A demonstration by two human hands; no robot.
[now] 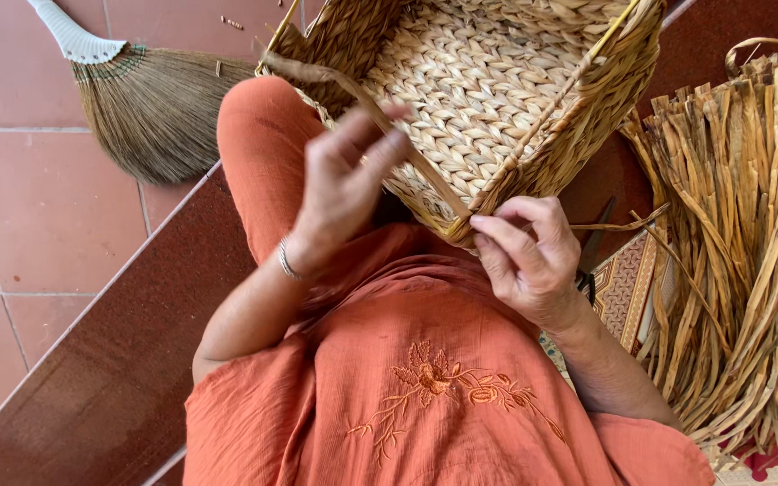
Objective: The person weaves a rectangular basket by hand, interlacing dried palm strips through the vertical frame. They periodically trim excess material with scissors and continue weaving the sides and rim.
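Observation:
A rectangular woven straw basket [488, 81] rests on my lap, its near corner pointing at me. My left hand [344, 184] pinches a long dried fibre strand [362, 99] that runs from the basket's left rim down to the near corner. My right hand [529, 256] grips the basket's near corner, where the strand ends, fingers pressed on the rim. I wear orange clothes with embroidered flowers and a thin bracelet on the left wrist.
A bundle of dried fibre strips [740, 252] lies to the right on a patterned mat [623, 288]. Dark scissors [592, 256] lie beside my right hand. A grass broom [150, 99] lies on the red tiled floor [38, 225] at upper left.

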